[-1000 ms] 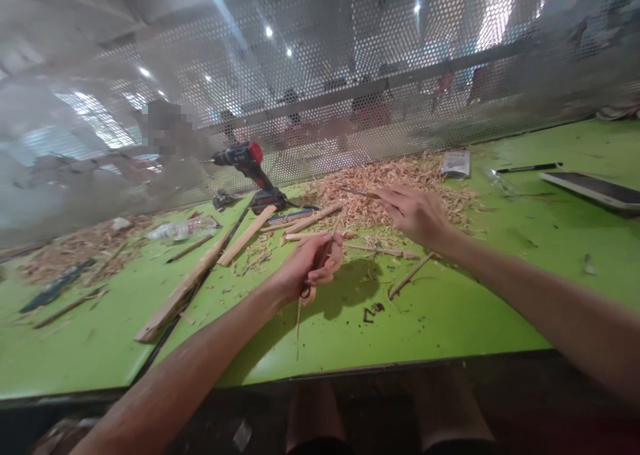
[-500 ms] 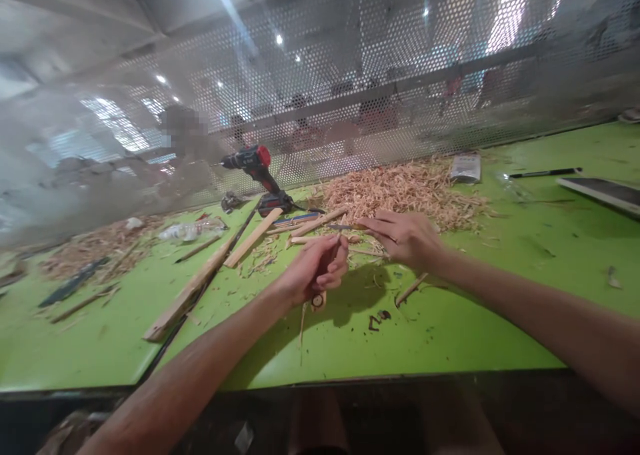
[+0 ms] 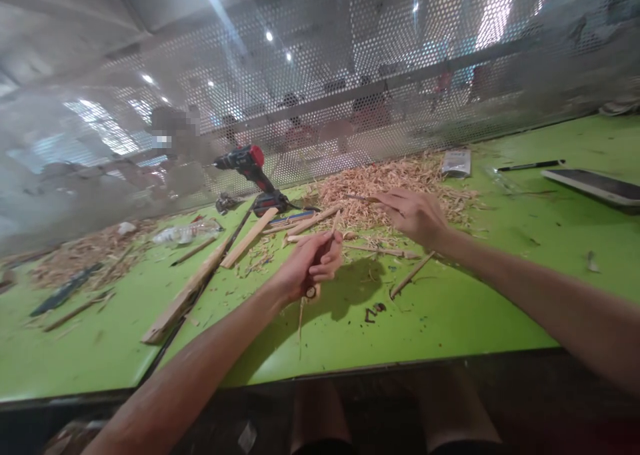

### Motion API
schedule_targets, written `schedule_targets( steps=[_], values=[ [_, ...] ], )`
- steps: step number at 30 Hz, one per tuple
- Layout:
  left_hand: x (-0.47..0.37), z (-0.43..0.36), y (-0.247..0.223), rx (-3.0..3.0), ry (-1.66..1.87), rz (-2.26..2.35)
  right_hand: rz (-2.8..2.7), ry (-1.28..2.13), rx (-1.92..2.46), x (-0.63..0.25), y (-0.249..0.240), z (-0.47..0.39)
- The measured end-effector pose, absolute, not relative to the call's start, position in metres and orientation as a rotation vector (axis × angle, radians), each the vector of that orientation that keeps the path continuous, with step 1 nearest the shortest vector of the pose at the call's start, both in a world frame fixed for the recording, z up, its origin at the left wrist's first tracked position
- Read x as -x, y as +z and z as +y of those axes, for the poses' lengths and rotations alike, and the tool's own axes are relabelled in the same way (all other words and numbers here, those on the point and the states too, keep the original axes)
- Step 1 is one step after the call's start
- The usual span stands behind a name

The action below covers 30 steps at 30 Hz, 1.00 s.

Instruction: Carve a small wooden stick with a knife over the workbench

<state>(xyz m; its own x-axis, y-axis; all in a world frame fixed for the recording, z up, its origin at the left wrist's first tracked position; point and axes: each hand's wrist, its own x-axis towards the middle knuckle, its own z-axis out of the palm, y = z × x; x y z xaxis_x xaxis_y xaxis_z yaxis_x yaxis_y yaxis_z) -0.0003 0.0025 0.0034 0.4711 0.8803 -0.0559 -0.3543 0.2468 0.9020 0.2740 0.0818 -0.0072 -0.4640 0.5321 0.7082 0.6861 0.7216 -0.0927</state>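
Observation:
My left hand (image 3: pixel 316 263) is closed round a slim piece of wood, whose pale pointed tip (image 3: pixel 337 220) sticks up past the fingers. Below the same hand shows a round wooden end (image 3: pixel 311 292) with a dark rim; whether it belongs to the same piece I cannot tell. A thin shaving hangs beneath it. My right hand (image 3: pixel 416 216), up and to the right, grips a thin narrow-bladed knife (image 3: pixel 361 197) that points left, apart from the wood. Its handle is mostly hidden by the fingers. Behind the knife lies a heap of wood shavings (image 3: pixel 400 175).
A cordless drill (image 3: pixel 253 171) stands at the back on the green table (image 3: pixel 450 315). Wooden strips (image 3: pixel 250 237), a long board (image 3: pixel 183 295) and a thin stick (image 3: pixel 413 275) lie around. To the right are a phone (image 3: pixel 600 187), a pen (image 3: pixel 533 165) and a small packet (image 3: pixel 457 163).
My right hand and the knife have moved up and away from the left hand. The wood's pointed tip now shows above my left fingers. The whole view has shifted slightly.

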Motion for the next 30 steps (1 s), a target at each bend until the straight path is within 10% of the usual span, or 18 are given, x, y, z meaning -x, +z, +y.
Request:
schedule_targets(
  steps=[30],
  values=[
    [0.002, 0.001, 0.004, -0.899, 0.877, 0.645, -2.251, -0.431, 0.663, -0.245, -0.019, 0.061]
  ],
)
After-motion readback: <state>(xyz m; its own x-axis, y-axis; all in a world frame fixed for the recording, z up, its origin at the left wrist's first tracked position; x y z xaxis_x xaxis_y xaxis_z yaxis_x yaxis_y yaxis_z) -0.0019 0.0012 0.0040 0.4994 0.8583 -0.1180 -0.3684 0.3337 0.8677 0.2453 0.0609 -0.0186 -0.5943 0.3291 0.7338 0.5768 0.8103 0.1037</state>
